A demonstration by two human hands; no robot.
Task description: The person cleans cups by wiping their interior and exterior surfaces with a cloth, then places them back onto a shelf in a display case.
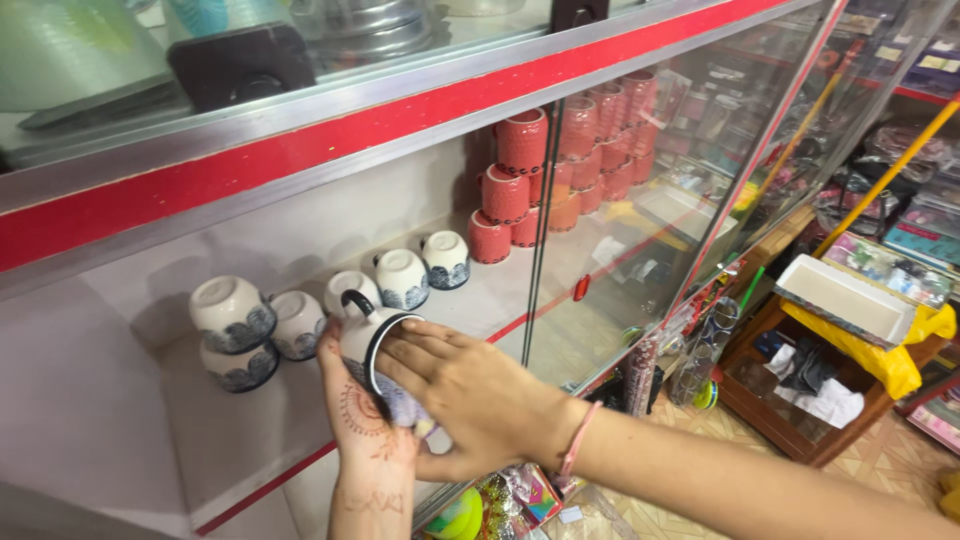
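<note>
Your left hand [365, 420] cradles mug [372, 345], right hand [470, 395] flat over mouth; loose hold, mug may slip onto shelf [250, 430].

The mug [372, 345] looks like glossy glazed ceramic. The sliding door [640, 220] is clear glass. Its frame [420, 130] is brushed metal.
</note>
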